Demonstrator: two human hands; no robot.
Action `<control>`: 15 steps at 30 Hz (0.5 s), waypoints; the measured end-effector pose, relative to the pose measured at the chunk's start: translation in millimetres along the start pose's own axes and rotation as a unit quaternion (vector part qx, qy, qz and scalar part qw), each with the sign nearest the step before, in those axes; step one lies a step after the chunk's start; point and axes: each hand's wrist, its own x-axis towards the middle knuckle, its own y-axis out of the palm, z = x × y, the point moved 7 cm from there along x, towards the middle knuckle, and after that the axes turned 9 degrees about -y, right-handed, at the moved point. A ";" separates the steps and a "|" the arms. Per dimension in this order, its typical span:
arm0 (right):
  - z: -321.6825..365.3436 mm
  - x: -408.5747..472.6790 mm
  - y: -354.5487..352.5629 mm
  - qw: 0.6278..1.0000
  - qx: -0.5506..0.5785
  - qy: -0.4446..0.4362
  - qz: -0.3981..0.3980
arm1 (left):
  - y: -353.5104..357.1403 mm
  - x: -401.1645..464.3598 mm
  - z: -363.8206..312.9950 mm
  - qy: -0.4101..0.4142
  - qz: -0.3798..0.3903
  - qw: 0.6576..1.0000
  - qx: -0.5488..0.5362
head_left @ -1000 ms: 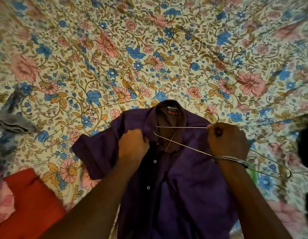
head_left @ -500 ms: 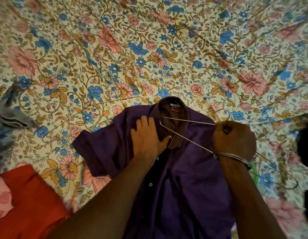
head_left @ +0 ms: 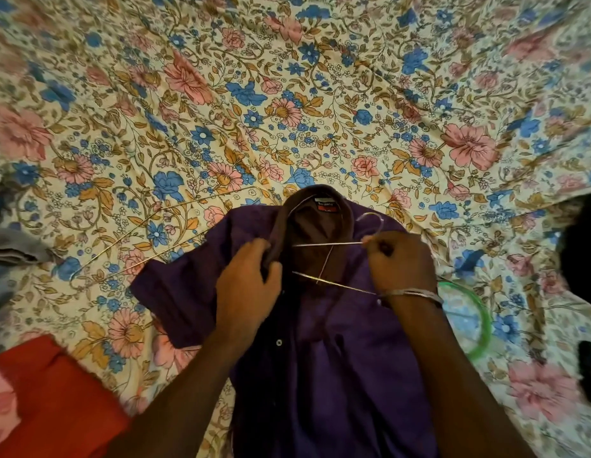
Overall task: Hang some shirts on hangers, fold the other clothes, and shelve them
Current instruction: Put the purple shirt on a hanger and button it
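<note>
wrinkled floral bedsheet (head_left: pixel 320 94), dim light

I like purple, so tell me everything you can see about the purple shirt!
The purple shirt lies front-up on the flowery bedsheet, opened at the top. It has a darker brownish collar, a red neck label, small buttons and a short sleeve spread left. The left hand grips its collar edge; the right hand slides a thin metal hanger into the neck.

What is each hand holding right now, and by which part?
Left hand grips the purple shirt by its collar; right hand holds the wire hanger near its hook.
</note>
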 end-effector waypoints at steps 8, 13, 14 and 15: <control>117.6 50.0 94.1 0.972 -0.107 -0.161 0.132 | 4.7 -11.4 0.4 0.061 0.026 0.995 0.071; 95.9 29.2 96.3 0.987 -0.061 -0.148 0.008 | -2.1 0.0 14.2 0.003 0.019 0.994 0.105; 80.0 19.1 86.9 0.991 -0.064 -0.113 -0.041 | -5.3 1.2 8.8 0.010 0.000 0.995 0.095; 62.6 8.1 80.3 0.992 -0.071 -0.072 -0.070 | -8.2 1.6 0.6 0.029 -0.019 0.997 0.073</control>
